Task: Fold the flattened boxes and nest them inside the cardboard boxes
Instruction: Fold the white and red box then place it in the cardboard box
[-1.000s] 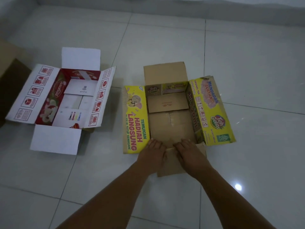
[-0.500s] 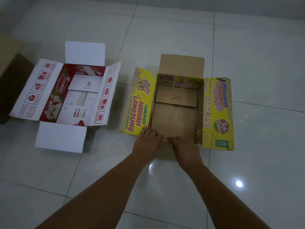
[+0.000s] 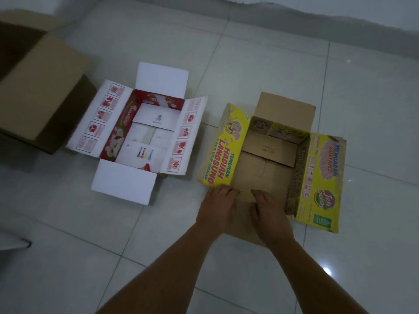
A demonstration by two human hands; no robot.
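An open yellow tea box (image 3: 324, 175) stands on the tiled floor at the right, its four flaps spread outward and its brown inside showing. My left hand (image 3: 218, 206) and my right hand (image 3: 269, 214) rest palm down on its near brown flap (image 3: 243, 225), fingers reaching the near edge of the box. Neither hand grips anything that I can see. To the left, an open red and white box (image 3: 145, 134) stands with its flaps spread flat.
A large plain cardboard box (image 3: 38, 91) stands at the far left, close to the red and white box. The base of a wall (image 3: 294, 7) runs along the top. A pale object (image 3: 11, 241) pokes in at the left edge.
The view has swung left and up, bringing the large cardboard box into sight. My hands stay pressed on the near flap of the yellow box.
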